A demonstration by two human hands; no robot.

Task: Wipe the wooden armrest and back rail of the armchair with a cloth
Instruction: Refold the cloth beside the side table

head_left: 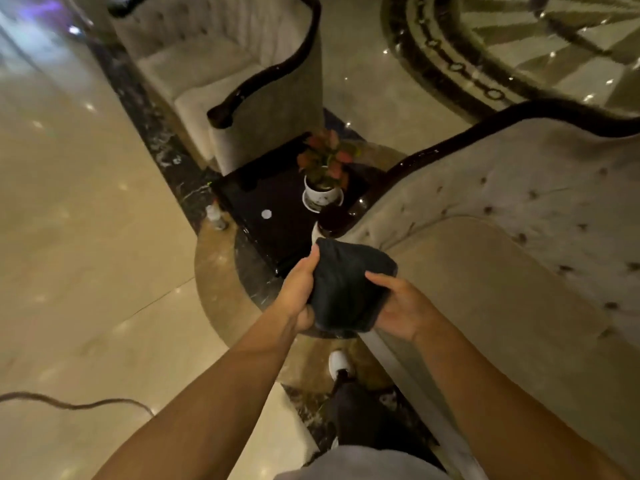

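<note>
Both hands out front, gripping one dark cloth [349, 285] between them. Left hand [300, 292] clamps the cloth's left edge, thumb on top, fingers curled under. Right hand [398, 306] holds the right side, thumb laid across the top of the fabric. The cloth is bunched or folded and held in the air, not touching any furniture — it sits just in front of the near armchair [502, 244].

That armchair is on the right, pale tufted upholstery, with a dark glossy wooden armrest and back rail [460, 136] running along its top edge, ending in a rounded scroll [334, 218] just above the cloth.

Beside the chair stands a black side table [270, 202] holding a potted plant [323, 168] with red-green leaves in a white pot. A second matching armchair [221, 74] stands beyond the table. A small bottle [215, 216] sits on the polished marble floor [69, 202] by the table's left corner. White shoe [340, 363] visible below the arms.
</note>
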